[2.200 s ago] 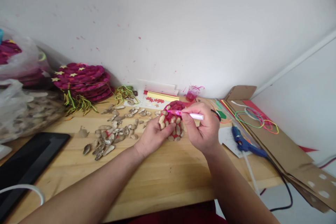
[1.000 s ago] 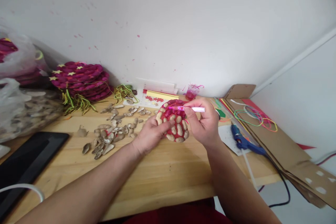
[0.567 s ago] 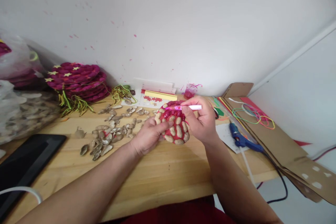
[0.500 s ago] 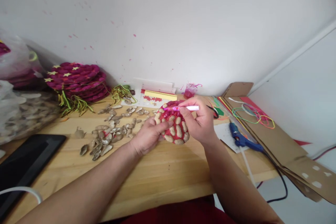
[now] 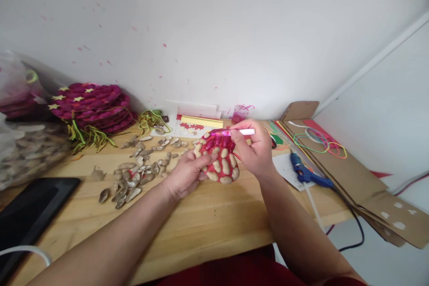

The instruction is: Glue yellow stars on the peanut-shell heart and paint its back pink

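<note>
A round red disc (image 5: 220, 161) studded with peanut shells is held above the wooden table (image 5: 214, 223). Its upper shells are coated in wet magenta; the lower ones are bare tan. My left hand (image 5: 187, 172) grips its left edge, thumb on top, other fingers hidden beneath. In my right hand (image 5: 256, 147) is a white-handled brush (image 5: 246, 132), pinched between thumb and fingers, its magenta-stained front end against the disc's top part.
Loose peanut shells (image 5: 134, 178) lie left of the disc. Farther left are stacked magenta discs (image 5: 95, 107), a bag of shells (image 5: 36, 152) and a black tablet (image 5: 36, 210). A paint cup (image 5: 239, 115) stands behind; a blue glue gun (image 5: 306, 173) and cardboard (image 5: 348, 174) sit right.
The brush has shifted slightly toward the disc's upper edge, and the disc is tilted so more of its face shows. The view has moved slightly.
</note>
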A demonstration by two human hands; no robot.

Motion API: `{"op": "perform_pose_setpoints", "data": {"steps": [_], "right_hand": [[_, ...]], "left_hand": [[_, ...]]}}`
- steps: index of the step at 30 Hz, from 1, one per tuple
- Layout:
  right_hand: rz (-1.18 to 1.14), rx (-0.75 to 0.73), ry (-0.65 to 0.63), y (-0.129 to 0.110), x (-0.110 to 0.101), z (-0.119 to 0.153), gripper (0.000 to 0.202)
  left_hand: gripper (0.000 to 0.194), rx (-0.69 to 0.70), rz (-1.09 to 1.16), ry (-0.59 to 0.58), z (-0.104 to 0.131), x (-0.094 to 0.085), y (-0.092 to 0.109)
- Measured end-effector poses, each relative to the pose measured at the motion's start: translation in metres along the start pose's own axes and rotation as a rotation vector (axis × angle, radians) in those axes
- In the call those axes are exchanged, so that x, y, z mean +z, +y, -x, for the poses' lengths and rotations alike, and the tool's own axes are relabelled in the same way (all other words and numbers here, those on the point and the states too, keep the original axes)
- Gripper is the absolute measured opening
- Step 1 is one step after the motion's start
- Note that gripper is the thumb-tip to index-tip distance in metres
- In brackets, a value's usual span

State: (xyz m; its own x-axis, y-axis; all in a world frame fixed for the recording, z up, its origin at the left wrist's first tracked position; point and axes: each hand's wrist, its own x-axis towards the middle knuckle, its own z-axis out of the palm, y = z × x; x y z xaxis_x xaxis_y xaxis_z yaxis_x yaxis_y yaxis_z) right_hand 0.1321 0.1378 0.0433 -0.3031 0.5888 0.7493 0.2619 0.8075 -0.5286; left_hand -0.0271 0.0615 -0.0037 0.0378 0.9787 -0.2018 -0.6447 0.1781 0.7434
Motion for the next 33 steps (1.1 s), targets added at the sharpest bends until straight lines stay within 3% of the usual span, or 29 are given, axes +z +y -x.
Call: {"op": "perform_pose_setpoints", "data": {"steps": [33], "right_hand": [[-0.06, 0.008, -0.025, 0.002, 0.0041, 0.0018, 0.004]], "left_hand": [[0.053, 0.003, -0.09, -0.013, 0.0006, 0.0008, 0.0014]]}}
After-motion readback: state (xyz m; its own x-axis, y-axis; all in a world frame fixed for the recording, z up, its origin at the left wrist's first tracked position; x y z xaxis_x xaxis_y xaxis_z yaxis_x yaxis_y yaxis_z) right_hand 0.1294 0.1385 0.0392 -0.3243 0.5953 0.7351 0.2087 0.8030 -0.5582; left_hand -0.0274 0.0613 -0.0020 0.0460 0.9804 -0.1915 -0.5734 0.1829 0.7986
